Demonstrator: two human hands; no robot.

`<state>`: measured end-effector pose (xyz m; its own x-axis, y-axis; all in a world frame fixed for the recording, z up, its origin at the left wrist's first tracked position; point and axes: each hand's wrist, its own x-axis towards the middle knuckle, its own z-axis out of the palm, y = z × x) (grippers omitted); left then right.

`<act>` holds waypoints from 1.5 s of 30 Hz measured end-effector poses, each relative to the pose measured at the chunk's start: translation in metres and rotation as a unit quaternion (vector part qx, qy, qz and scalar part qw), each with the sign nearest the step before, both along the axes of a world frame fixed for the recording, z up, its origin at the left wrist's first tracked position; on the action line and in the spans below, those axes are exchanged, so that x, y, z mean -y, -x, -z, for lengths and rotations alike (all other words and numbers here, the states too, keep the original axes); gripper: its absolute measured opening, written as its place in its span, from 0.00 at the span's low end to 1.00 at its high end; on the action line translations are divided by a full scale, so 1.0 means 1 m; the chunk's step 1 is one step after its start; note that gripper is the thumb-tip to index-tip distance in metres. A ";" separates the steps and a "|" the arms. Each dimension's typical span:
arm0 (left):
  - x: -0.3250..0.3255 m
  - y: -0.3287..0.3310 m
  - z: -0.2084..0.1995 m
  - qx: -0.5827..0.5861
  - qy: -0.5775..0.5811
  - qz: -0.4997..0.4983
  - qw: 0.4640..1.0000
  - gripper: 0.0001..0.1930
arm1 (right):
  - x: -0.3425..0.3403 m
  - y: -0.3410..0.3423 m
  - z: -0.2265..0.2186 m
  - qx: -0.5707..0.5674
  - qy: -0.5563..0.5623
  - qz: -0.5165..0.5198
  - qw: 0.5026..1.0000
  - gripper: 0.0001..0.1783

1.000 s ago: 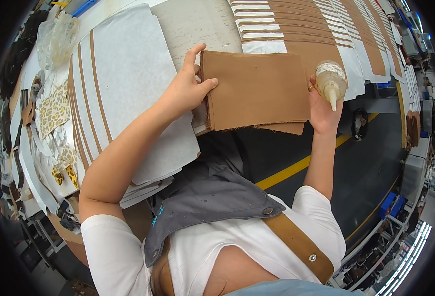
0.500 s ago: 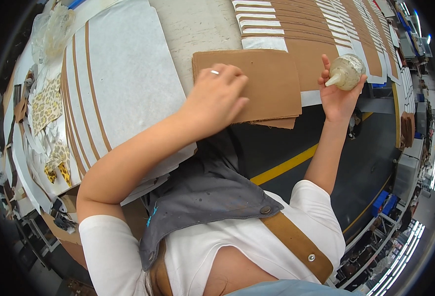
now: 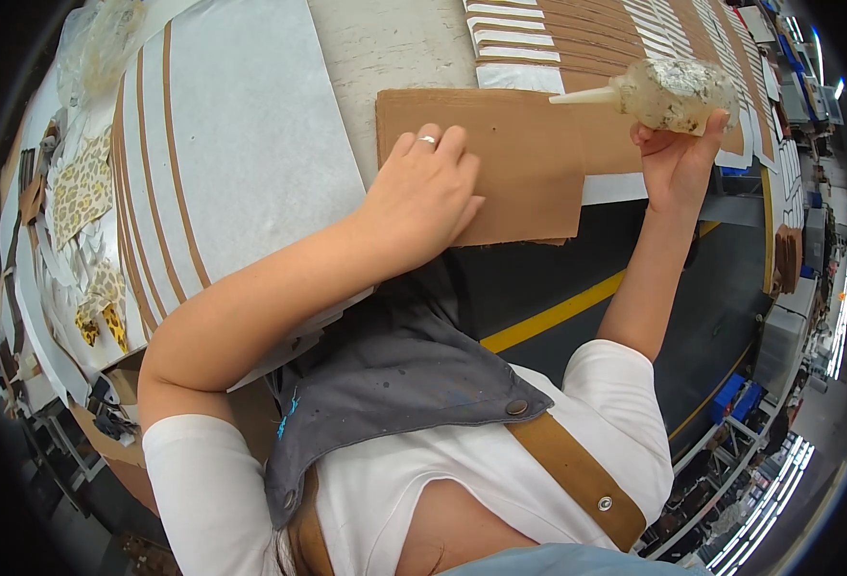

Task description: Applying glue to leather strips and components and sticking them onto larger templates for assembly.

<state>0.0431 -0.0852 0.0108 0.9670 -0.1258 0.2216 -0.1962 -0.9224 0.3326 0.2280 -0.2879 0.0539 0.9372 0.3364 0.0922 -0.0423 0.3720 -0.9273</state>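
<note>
A stack of flat brown sheets (image 3: pixel 529 182) lies at the table's near edge, with its front part reaching past that edge. My left hand (image 3: pixel 425 197) rests on the left part of this stack, its fingers curled; whether they pinch anything is hidden. In my right hand (image 3: pixel 680 168) is a translucent squeeze bottle (image 3: pixel 678 94) with a long pale nozzle. The bottle lies nearly level above the table, and its nozzle points left over the stack's far right corner.
To the left, large white sheets with brown edges (image 3: pixel 250 144) are fanned out. Overlapping brown and white strips (image 3: pixel 596 43) cover the far right. Leopard-print scraps (image 3: pixel 83 197) and a crumpled plastic bag (image 3: pixel 97 48) lie at the far left. A yellow line (image 3: pixel 558 312) crosses the dark floor.
The squeeze bottle has turned from pointing toward me to lying sideways, nozzle to the left, and has risen slightly away from me. My left hand has barely shifted on the stack.
</note>
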 end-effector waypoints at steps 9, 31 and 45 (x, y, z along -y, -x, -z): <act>0.002 0.006 -0.006 0.021 0.034 0.054 0.998 0.13 | 0.000 -0.003 0.004 0.002 0.006 -0.029 1.000 0.35; -0.024 0.014 -0.005 -0.013 -0.030 -0.080 0.996 0.19 | -0.025 0.003 0.005 0.118 0.088 -0.040 0.988 0.39; -0.024 0.001 0.009 -0.054 -0.046 -0.075 0.995 0.15 | -0.080 0.020 0.029 -0.177 0.064 -0.195 0.963 0.39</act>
